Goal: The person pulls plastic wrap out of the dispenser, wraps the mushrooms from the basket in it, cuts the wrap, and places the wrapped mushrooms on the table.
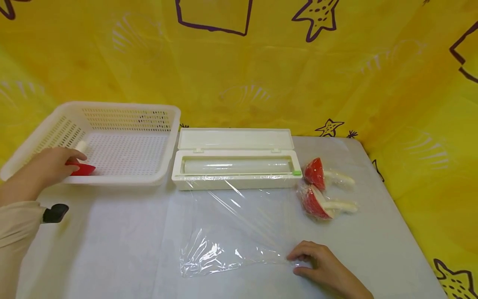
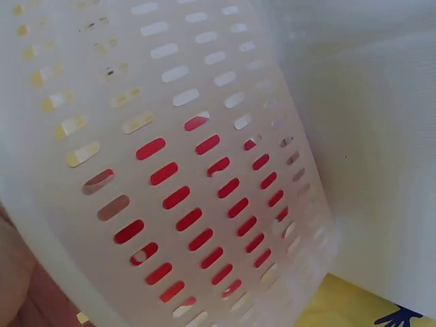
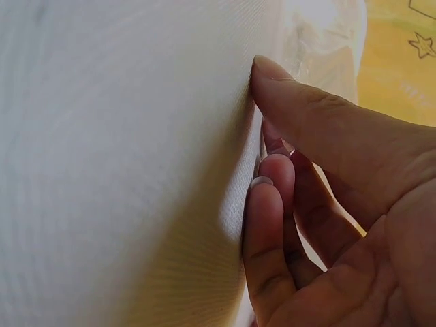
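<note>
Inside the white basket (image 1: 169,145), at its near left corner, my left hand (image 1: 56,164) grips a toy mushroom (image 1: 85,169) by its red cap. A white stem (image 1: 81,146) shows just beyond the fingers. Through the basket's slots the red cap (image 2: 189,219) shows in the left wrist view; most of that hand is hidden there. A sheet of cling film (image 1: 231,232) lies drawn out over the table from its dispenser box (image 1: 239,182). My right hand (image 1: 323,263) rests on the film's near right corner, thumb and fingertips apart in the right wrist view.
Two red-capped toy mushrooms wrapped in film, one farther back (image 1: 315,173) and one nearer (image 1: 317,203), lie right of the dispenser. Its lid (image 1: 235,139) stands open at the back, with a green tab (image 1: 296,172) at the right end. A yellow patterned cloth (image 1: 239,74) hangs behind.
</note>
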Tool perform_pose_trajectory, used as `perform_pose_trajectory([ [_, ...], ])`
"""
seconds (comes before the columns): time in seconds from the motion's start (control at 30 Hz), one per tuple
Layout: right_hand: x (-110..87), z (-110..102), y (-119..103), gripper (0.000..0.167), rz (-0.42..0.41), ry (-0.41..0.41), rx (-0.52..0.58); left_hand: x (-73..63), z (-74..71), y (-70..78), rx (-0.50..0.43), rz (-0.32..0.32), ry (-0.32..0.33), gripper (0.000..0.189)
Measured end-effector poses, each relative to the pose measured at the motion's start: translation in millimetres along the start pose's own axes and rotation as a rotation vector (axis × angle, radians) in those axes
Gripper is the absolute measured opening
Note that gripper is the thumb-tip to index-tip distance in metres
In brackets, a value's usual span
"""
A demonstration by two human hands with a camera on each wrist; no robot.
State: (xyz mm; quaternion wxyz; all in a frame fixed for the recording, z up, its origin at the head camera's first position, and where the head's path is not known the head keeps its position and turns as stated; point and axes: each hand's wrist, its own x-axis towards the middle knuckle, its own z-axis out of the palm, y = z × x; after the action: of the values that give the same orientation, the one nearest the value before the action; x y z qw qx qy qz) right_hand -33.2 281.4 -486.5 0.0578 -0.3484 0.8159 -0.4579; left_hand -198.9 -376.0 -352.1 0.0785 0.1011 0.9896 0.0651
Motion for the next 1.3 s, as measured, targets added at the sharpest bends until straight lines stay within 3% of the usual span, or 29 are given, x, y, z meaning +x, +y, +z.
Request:
perform_pose_trajectory([
  [0.17, 0.9, 0.8, 0.8, 0.025, -0.028, 0.005, -0.024, -7.4, 1.7, 10.0, 0.088, 0.01, 0.133, 0.02],
  [0.33, 1.7, 0.6, 2.0, 0.025, -0.041, 0.005, -0.047, -13.4, 2.4, 26.0, 0.116, 0.077, 0.332, 0.021],
  [0.57, 2.2, 0.7, 1.6, 0.026, -0.035, 0.008, -0.04, -24.0, -0.9, 58.7, -0.007, 0.15, 0.449, 0.025],
  [0.7, 2.7, 0.6, 1.4, 0.026, -0.023, 0.006, -0.025, -28.9, -2.6, 81.2, -0.043, 0.241, 0.538, 0.027],
  [0.9, 2.9, 0.0, 0.9, 0.025, -0.016, 0.006, -0.019, -32.5, -2.0, 115.6, -0.064, 0.454, 0.721, 0.035],
  [1.03, 3.0, -0.1, 0.7, 0.026, -0.015, 0.007, -0.026, -36.2, -1.5, 136.6, -0.086, 0.547, 0.743, 0.038],
  [1.3, 2.5, -0.3, 0.3, 0.025, -0.015, 0.006, -0.028, -42.6, 2.4, 170.4, -0.112, 0.66, 0.759, 0.044],
])
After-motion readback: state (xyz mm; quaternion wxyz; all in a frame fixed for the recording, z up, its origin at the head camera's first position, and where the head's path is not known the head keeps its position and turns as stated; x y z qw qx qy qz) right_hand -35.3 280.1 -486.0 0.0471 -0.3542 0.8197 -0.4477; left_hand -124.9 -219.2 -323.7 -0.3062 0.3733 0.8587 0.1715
